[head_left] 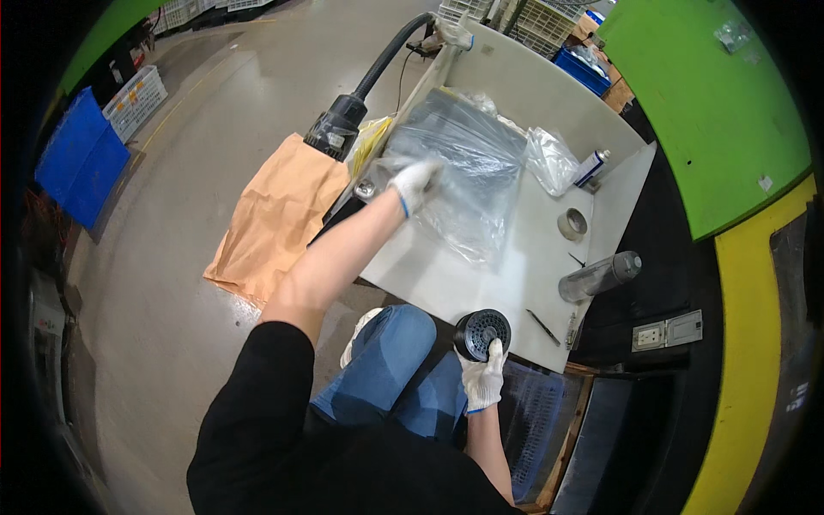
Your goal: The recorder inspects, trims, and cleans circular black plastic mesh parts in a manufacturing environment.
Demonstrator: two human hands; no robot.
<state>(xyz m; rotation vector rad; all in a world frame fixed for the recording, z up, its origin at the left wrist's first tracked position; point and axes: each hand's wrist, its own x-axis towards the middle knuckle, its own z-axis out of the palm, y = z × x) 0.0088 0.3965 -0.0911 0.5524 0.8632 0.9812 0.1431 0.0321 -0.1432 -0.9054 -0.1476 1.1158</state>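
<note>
My right hand (484,381), in a white knit glove, grips a black round part (483,334) with a perforated face, just off the table's near edge above my lap. My left hand (415,186), gloved the same way, reaches forward to the left side of a stack of clear plastic bags (468,146). Its fingers are smeared by motion against the plastic, so I cannot tell whether they pinch a bag. The stack lies on the white worktable (446,283), its loose ends spreading toward me.
Left of the table, a black ribbed hose ends in a black nozzle (337,124) over a brown paper bag (279,215). Along the right side stand a crumpled clear bag (550,161), spray can (590,168), tape roll (572,224), grey bottle (599,276) and pen (542,327). A raised white panel borders the back.
</note>
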